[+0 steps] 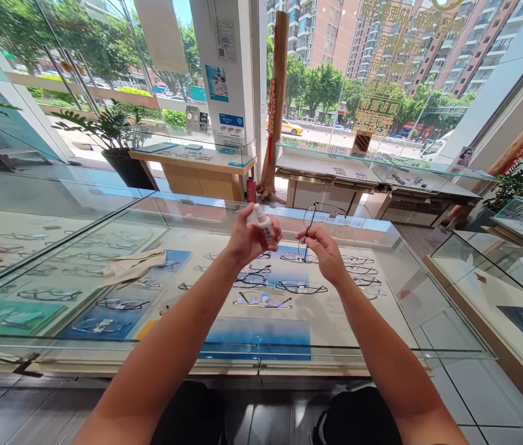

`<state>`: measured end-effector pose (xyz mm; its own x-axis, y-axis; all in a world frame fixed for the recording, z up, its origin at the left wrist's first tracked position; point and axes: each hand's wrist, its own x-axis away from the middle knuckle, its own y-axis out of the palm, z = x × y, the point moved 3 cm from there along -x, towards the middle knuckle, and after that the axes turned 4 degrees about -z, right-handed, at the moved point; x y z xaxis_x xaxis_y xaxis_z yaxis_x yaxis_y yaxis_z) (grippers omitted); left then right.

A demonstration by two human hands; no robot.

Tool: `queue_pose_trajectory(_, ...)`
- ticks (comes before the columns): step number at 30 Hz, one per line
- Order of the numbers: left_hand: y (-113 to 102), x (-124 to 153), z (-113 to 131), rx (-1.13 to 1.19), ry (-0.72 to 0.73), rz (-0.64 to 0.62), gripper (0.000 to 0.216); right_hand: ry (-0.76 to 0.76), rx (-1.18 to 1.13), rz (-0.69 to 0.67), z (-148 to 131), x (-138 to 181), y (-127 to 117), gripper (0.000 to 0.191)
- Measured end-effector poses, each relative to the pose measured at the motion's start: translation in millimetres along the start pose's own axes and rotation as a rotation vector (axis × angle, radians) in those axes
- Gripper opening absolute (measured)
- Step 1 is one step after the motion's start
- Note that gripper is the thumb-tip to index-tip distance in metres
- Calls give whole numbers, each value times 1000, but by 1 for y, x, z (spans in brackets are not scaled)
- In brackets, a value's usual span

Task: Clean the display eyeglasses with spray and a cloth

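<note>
My left hand [251, 236] is wrapped round a small white spray bottle [265, 224], its nozzle pointing up and the thumb near the top. To its right, my right hand [322, 252] pinches a pair of thin dark-framed eyeglasses [309, 217] and holds them up above the glass counter. A gap separates the bottle from the glasses. On the counter's glass top, to the left of my left arm, lies a crumpled beige cloth [134, 266].
Beneath the glass of the display counter [258, 351] lie several rows of eyeglasses [302, 287]. Another glass case [478, 284] stands at the right. Further off are low display cases [330, 173], a wooden trunk post [280, 99] and a potted plant [126, 164] by the windows.
</note>
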<state>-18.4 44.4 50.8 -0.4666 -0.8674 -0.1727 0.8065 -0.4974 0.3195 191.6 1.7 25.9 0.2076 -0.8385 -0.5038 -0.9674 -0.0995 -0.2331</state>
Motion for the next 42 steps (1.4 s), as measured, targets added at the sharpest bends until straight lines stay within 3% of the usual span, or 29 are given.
queue_pose_trajectory(6,13,-2,-21,-242,70,172,60,53,-145,-161,-6,1,7,25)
queue_pose_trajectory(16,15,-4,-31,-318,92,167,54,72,-160,-225,-9,3,9,25)
queue_pose_trajectory(22,9,-5,-28,-385,90,171,57,63,-211,-120,0,-3,-2,26)
queue_pose_trajectory(27,12,-5,-26,-539,80,70,57,81,-231,-8,5,-8,-11,28)
queue_pose_trajectory(35,17,-2,-32,-681,70,-30,53,106,-350,14,6,-7,-11,25)
queue_pose_trajectory(39,0,-6,-25,-553,43,87,58,114,-400,22,3,-7,-12,22)
queue_pose_trajectory(42,-34,-13,-13,-411,151,275,54,128,-418,33,1,-7,-12,23)
